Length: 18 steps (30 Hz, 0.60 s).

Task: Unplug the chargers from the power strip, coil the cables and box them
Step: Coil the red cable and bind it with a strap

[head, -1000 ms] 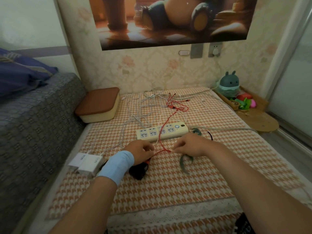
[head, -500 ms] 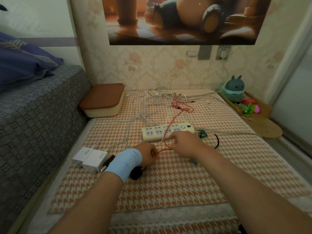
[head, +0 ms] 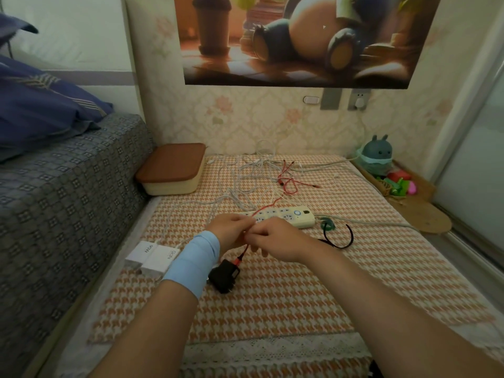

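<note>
Cable (head: 240, 258) (red) — left hand (head: 228, 231), right hand (head: 276, 238) pinch it | strip (head: 300, 219) half-hidden

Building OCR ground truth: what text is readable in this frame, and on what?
"90W": on the outer white square charger block, seen upside down.
"GaN": on the white charger block beside it.
Cream plastic power strip: markings too small to read.
Black charger and thin red cable: no text visible.
Wall poster: no text legible.

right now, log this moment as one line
phase: coiling | left hand: pinches red cable | right hand: pinches red cable | black charger: unplugged, on mat | box: lid on
</note>
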Motion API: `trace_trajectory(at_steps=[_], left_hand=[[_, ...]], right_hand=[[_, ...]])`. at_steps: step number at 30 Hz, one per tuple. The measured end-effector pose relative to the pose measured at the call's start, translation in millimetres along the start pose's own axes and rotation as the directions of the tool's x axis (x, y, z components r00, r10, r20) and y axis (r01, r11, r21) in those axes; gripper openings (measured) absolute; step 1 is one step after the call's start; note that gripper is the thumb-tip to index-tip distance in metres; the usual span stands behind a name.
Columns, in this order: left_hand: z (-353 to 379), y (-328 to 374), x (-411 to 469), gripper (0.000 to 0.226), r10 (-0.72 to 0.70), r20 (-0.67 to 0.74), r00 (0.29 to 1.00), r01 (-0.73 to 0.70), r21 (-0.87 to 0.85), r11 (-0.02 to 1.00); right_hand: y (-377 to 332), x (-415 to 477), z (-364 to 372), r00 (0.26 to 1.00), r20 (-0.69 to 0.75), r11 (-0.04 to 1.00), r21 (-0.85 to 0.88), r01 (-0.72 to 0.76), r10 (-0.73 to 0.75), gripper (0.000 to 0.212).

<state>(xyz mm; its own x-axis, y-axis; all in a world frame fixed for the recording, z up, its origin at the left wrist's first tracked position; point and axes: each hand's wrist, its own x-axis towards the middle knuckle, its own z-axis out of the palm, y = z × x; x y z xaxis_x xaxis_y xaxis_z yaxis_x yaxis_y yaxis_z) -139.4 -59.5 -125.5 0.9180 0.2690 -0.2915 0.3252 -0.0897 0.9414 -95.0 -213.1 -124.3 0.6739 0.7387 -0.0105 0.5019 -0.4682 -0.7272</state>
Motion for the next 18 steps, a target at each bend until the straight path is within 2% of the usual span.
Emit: trace_trajectory(at_steps=[3,5,7,9,11,13,14,16,18], left_hand=[[-9,10,-4,0.016,-0.016,-0.039,0.999,0.01,-0.147,0.989],[-16,19,-7,0.019,-0.039,-0.078,0.996,0.018,-0.25,0.968],[-25,22,-9,0.027,-0.055,-0.082,0.995,0.03,-0.277,0.96],[-32,24,-13,0.03,-0.067,-0.001,0.998,0.065,-0.22,0.973],[-38,24,-14,0.025,-0.063,0.101,0.993,0.081,-0.191,0.978],[-47,25,-11,0.036,0.002,0.156,0.988,0.028,-0.194,0.981],[-50,26,-10,0.042,0.056,0.156,0.986,-0.03,-0.167,0.986],[-54,26,-6,0.047,0.174,0.11,0.979,-0.161,-0.122,0.979],[-58,27,-2,0.043,0.257,-0.069,0.964,-0.266,-0.203,0.942]], right_hand=[[-2,2,2,0.998,-0.062,0.992,0.124,0.039,-0.031,0.017],[6,3,1,0.988,-0.145,0.983,0.18,-0.024,0.05,0.013],[15,2,-2,0.968,-0.235,0.992,0.109,-0.065,0.089,0.026],[20,4,-8,0.958,-0.285,0.998,-0.031,-0.055,0.044,0.046],[20,11,-10,0.968,-0.25,0.997,-0.074,0.001,-0.02,0.069],[18,20,-8,0.979,-0.193,0.997,-0.065,0.052,-0.064,0.074],[16,24,-5,0.979,-0.183,0.995,-0.074,0.072,-0.085,0.068],[12,33,-1,0.975,-0.194,0.992,-0.083,0.092,-0.107,0.039],[9,41,2,0.971,-0.221,0.993,-0.1,0.069,-0.089,0.013]])
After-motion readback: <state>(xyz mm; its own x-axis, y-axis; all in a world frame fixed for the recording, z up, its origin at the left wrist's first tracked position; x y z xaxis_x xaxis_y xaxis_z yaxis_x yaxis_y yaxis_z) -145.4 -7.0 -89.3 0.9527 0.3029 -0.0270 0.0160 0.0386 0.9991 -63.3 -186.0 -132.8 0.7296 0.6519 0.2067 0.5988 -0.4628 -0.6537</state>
